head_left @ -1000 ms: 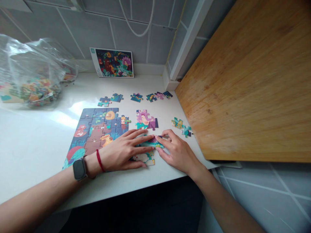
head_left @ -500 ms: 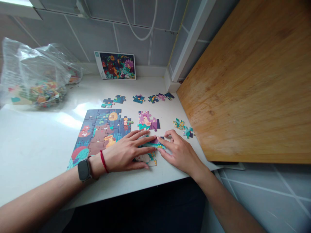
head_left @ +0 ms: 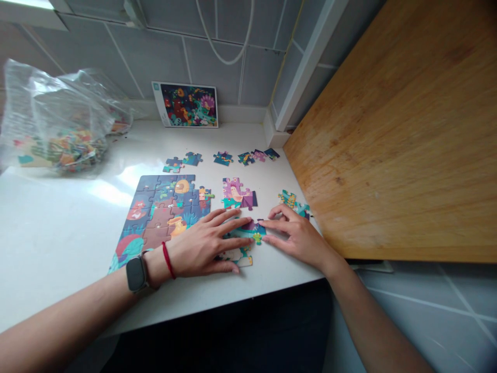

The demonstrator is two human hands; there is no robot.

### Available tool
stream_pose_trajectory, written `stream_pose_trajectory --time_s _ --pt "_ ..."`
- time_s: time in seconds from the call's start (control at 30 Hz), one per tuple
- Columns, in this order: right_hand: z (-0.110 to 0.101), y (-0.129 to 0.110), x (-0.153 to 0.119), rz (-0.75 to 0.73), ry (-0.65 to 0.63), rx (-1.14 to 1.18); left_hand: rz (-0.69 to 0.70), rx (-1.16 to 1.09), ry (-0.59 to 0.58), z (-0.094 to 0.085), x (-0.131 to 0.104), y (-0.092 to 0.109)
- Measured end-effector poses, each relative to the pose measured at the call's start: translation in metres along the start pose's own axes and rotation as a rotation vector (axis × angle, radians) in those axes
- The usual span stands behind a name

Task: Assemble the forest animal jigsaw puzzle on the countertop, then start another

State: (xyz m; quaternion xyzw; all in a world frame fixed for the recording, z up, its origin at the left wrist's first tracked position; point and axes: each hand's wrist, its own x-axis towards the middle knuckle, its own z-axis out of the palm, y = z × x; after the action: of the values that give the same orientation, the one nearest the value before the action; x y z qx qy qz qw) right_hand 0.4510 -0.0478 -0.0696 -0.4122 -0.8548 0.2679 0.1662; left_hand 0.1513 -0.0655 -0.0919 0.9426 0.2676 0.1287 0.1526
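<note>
My left hand (head_left: pixel 212 241) lies flat with its fingers spread over a small joined group of puzzle pieces (head_left: pixel 245 257), partly hiding it. At the group's right side, thumb and fingertips of my right hand (head_left: pixel 297 235) close around the edge of a puzzle piece (head_left: pixel 258 235) with green and yellow on it. Left of the hands lies a larger joined section of the jigsaw puzzle (head_left: pixel 155 212), its lower right covered by my left hand and wrist. Above my fingertips sits another joined cluster, the pink and purple pieces (head_left: pixel 238 194).
Loose pieces (head_left: pixel 223 158) lie in a row toward the wall, and two more (head_left: pixel 288 199) near the wooden panel (head_left: pixel 404 145) on the right. A picture card (head_left: pixel 188 105) leans on the tiled wall. A clear plastic bag (head_left: pixel 73 124) of pieces stands at the left.
My right hand has shifted slightly right, its fingertips now at the right edge of the puzzle piece, which shows more. My left hand stays nearly in place. The view has shifted slightly.
</note>
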Motion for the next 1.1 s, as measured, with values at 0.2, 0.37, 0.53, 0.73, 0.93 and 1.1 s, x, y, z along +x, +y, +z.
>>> stream_pose_trajectory --time_s 0.2,0.37,0.53,0.73,0.93,1.1 --pt "0.002 0.001 -0.001 -0.007 0.009 -0.016 -0.007 0.014 -0.022 -0.001 0.001 0.0" --pt "-0.001 0.003 -0.001 0.001 -0.003 0.007 -0.002 0.013 -0.015 -0.001 0.0 0.0" --pt "-0.003 0.002 0.0 0.008 -0.004 0.008 0.022 0.007 0.032 0.002 -0.001 -0.002" --pt "-0.003 0.002 -0.001 0.025 -0.011 0.015 -0.031 -0.156 0.298 -0.012 0.003 -0.002" --pt "-0.01 -0.004 -0.003 0.083 -0.068 -0.033 -0.144 -0.201 0.45 -0.025 0.003 -0.005" --pt "-0.025 -0.03 -0.016 0.162 -0.179 -0.264 -0.071 -0.191 0.348 -0.021 0.002 -0.005"
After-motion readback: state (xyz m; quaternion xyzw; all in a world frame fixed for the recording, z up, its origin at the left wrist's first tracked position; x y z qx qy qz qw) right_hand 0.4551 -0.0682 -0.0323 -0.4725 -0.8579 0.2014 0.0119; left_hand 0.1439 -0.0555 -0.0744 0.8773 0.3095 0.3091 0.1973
